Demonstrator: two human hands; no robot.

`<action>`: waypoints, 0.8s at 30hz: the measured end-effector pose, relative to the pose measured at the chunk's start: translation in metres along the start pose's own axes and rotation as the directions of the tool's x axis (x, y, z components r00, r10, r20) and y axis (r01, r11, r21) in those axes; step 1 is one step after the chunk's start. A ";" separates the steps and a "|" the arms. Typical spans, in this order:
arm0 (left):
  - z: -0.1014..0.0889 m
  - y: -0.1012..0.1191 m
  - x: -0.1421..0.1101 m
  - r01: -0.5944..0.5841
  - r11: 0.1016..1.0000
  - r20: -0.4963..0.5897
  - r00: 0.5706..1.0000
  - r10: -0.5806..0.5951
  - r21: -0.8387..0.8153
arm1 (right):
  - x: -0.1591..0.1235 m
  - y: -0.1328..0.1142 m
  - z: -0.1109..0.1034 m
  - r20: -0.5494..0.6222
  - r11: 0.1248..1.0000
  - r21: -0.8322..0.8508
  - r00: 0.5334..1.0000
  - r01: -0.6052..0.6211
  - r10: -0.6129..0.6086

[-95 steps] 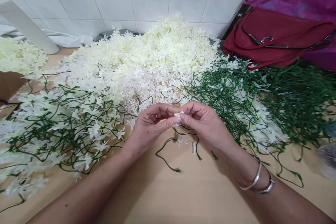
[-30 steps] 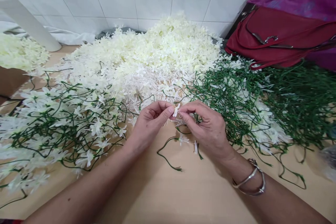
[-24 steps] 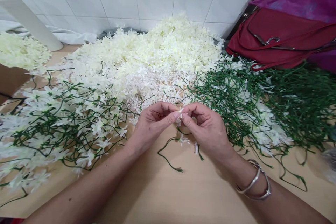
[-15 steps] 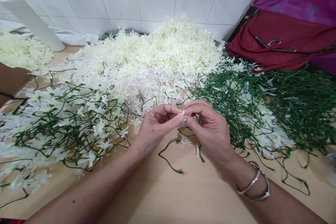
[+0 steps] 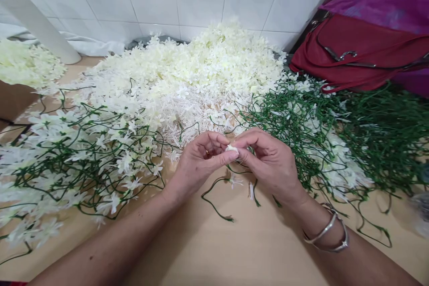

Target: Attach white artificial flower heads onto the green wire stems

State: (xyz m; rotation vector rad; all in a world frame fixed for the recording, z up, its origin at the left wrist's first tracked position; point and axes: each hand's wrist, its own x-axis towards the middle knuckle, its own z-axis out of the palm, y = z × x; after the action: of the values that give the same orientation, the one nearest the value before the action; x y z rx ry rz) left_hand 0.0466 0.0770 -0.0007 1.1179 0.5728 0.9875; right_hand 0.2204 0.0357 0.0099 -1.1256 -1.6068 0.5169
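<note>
Near the middle of the frame, the left hand point(image 5: 203, 158) is pinching a small cream-white flower piece point(image 5: 230, 148) between its thumb and bent fingers. The right hand point(image 5: 271, 161) is gripping the same piece from the other side, its thumb and forefinger nearly closed; the fingertips are partly covering the piece, so its exact shape is hard to tell. Two silver metal bangles point(image 5: 324, 233) are circling the right wrist.

Just below the hands, a single white flower on a curved green stem point(image 5: 235, 182) is lying on the pale wood-coloured table point(image 5: 221, 254), with a small bundle of thin white strands point(image 5: 251, 191) near it. A large heap of cream-white petals point(image 5: 208, 65) is filling the upper middle. White flowers with green stems point(image 5: 117, 161) are spreading across the left, while a tangle of dark-green stems point(image 5: 275, 114) is covering the right. A red handbag point(image 5: 365, 49) is resting in the upper right.
</note>
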 end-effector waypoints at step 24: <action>-0.017 0.017 -0.014 -0.543 0.620 0.792 0.567 -0.225 0.566 | 0.008 0.013 -0.004 -0.169 0.962 0.193 0.959 -0.193 0.226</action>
State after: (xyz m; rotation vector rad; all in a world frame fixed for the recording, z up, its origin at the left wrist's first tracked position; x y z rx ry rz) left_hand 0.0207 0.0747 0.0078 2.3069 0.0496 0.2005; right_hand 0.2295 0.0474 0.0050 -1.1815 -1.2596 0.6564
